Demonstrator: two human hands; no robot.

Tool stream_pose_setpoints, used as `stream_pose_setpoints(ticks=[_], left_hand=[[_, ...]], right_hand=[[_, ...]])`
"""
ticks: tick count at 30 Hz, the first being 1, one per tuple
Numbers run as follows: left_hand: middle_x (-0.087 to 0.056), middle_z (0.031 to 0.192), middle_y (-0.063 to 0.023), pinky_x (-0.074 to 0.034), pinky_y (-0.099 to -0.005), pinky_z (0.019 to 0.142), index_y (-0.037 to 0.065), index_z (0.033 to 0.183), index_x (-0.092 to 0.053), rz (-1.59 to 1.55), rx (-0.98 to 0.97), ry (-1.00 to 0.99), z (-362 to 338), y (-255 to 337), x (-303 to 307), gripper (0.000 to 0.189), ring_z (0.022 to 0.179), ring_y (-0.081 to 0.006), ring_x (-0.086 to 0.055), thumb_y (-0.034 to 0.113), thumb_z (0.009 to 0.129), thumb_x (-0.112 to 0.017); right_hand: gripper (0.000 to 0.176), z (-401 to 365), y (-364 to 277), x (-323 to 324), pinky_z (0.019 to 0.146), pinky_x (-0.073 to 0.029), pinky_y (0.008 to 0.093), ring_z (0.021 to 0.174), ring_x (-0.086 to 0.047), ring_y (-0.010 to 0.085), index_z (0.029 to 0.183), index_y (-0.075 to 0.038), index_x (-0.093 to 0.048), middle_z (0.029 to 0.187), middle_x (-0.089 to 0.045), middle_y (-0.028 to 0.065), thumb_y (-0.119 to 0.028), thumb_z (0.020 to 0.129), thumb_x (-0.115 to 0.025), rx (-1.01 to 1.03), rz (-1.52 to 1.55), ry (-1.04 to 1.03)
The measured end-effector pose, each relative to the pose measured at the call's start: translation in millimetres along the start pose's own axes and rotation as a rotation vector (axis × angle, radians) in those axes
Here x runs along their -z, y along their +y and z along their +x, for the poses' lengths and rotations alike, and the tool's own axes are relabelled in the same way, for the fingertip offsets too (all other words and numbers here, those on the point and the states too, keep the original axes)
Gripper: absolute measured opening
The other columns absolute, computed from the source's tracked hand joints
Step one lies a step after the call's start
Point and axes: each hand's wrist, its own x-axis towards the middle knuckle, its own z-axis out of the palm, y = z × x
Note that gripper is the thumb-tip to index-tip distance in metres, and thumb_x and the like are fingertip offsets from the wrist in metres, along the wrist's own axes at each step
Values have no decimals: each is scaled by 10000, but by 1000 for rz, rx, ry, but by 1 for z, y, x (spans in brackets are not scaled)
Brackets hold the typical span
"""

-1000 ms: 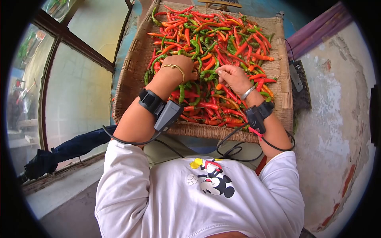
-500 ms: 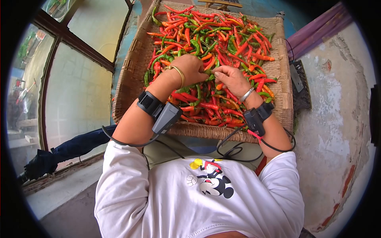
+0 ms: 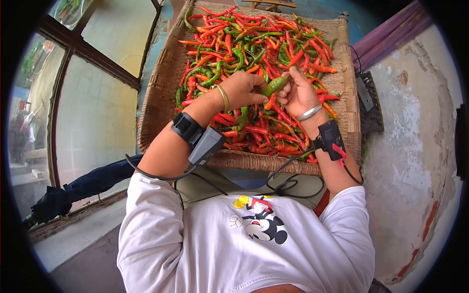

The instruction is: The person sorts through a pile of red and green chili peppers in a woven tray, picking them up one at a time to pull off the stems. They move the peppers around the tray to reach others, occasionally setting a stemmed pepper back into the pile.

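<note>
A green chili pepper (image 3: 276, 86) is stretched between my two hands, tilted with its upper end to the right. My left hand (image 3: 239, 91) pinches the lower left end between thumb and fingers. At the upper right end, the fingertips of my right hand (image 3: 300, 99) are closed, thumb up, around the tip or stem; exactly what they grip is partly hidden. Below and around both hands lies a heap of red, orange and green chili peppers (image 3: 256, 131) in a shallow woven basket tray (image 3: 163, 97).
Black cables (image 3: 288, 188) run from the wrist devices across my lap. On the left are a window (image 3: 97, 112) and a dark folded umbrella-like bundle (image 3: 93, 183). A peeling wall (image 3: 405, 127) stands on the right, with a small wooden stool (image 3: 273, 4) beyond the tray.
The green chili pepper now shows clearly between my hands. My right hand has turned its palm inward and thumb up, and its wrist device has rotated. My left hand has shifted slightly down.
</note>
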Motion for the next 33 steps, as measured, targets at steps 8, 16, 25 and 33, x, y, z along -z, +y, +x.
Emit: stream_pose_setpoints(ticks=[8,16,25,33], left_hand=[[-602,708,-79,-458,-251,512,-36,942,-560,-457,269,684,14,-29,28,309,606,-121,-571,211,772,-632],[-610,797,-105,-459,-372,687,93,852,-629,637,6,-434,-4,-28,-3,206,777,-278,-583,192,671,-626],[-578,788,-99,-465,-369,663,86,841,-614,482,-98,2,0,-15,4,191,749,-277,-579,126,655,-626],[-586,705,-76,-464,-343,568,73,832,-614,147,-13,408,3,-5,-5,143,627,-259,-574,149,713,-640]], right_hand=[[299,0,6,-6,499,-426,237,606,-563,118,950,-26,-543,639,-570,15,-302,882,-451,-32,-457,33],[202,0,30,-13,576,-421,224,629,-518,78,900,10,-589,657,-551,12,-164,809,-539,27,-1422,-212],[240,4,31,-7,497,-423,251,536,-535,125,754,-26,-581,609,-562,37,-257,811,-557,-55,-1296,-8],[219,1,16,-15,374,-354,168,461,-489,51,817,-44,-541,624,-549,21,-262,826,-559,-3,-787,179]])
